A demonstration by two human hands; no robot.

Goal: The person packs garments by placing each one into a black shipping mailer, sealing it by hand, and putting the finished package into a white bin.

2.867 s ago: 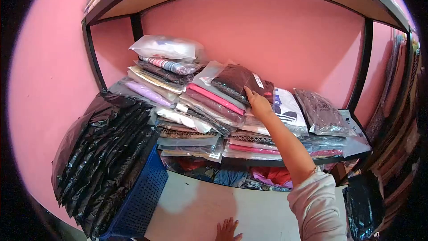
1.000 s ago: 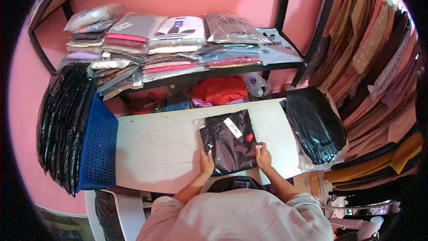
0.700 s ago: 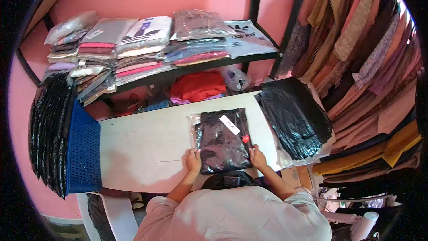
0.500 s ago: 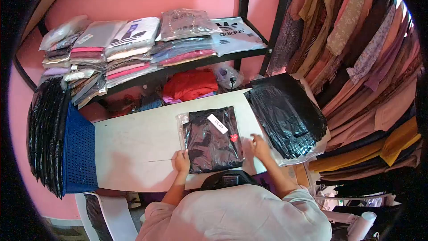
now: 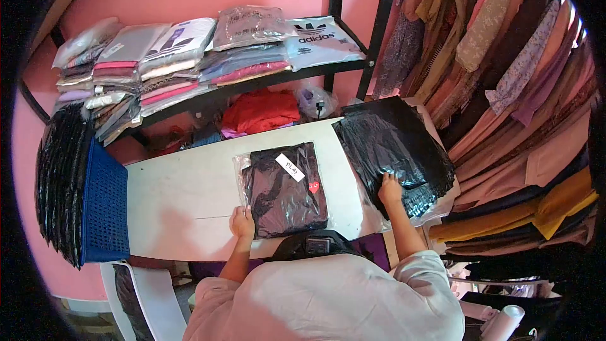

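Note:
A folded black garment [image 5: 287,205] in clear plastic lies on the white table, with a white "PLAY" label [image 5: 290,168] and a small red heart on it. My left hand [image 5: 242,221] rests at the garment's lower left edge, its fingers loosely apart and holding nothing visible. To the right is a stack of black plastic bags [image 5: 398,145] with shiny, wrinkled surfaces. On top of that stack, my right hand [image 5: 390,187] has its fingers closed on a black plastic bag; the fingertips are partly hidden.
A blue basket [image 5: 106,205] with black packages stands at the table's left end. Behind, a shelf [image 5: 252,85] carries stacks of bagged clothes, with red cloth [image 5: 261,112] below it. Hanging garments [image 5: 505,88] line the right side. A white chair [image 5: 148,297] stands at lower left.
My right hand has moved right from beside the packed garment onto the black bags. My left hand stays by the garment's left edge. The whole view has shifted slightly.

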